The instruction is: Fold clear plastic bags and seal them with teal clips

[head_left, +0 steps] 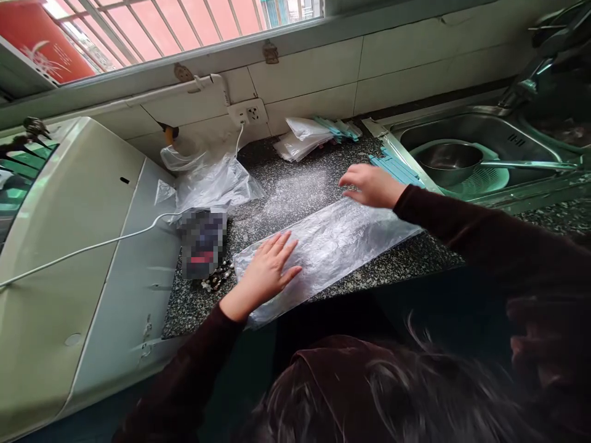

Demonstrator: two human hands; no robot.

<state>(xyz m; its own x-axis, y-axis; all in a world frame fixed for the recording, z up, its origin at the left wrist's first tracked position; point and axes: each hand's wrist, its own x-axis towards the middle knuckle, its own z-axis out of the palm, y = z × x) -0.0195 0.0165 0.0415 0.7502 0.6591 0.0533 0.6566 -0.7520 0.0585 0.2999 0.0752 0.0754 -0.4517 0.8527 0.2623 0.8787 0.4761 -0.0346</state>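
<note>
A long clear plastic bag (337,246) lies flattened and wrinkled along the front of the speckled countertop (258,221). My left hand (270,267) rests flat on the bag's left part, fingers spread. Over the far edge near its right end is my right hand (372,184), fingers bent and slightly apart, with nothing visible in them; whether it touches the bag, I cannot tell. Just beyond that hand, turquoise strips (397,166) lie beside the sink. Further back sits a pile of folded clear bags (305,136) with more turquoise strips on its right.
A crumpled clear bag (217,184) lies at the back left. A blurred-out dark object (203,243) is near a white cable (133,235). The metal sink (471,117) at right holds a pot (447,155) in a basket. A pale appliance (78,246) borders the left.
</note>
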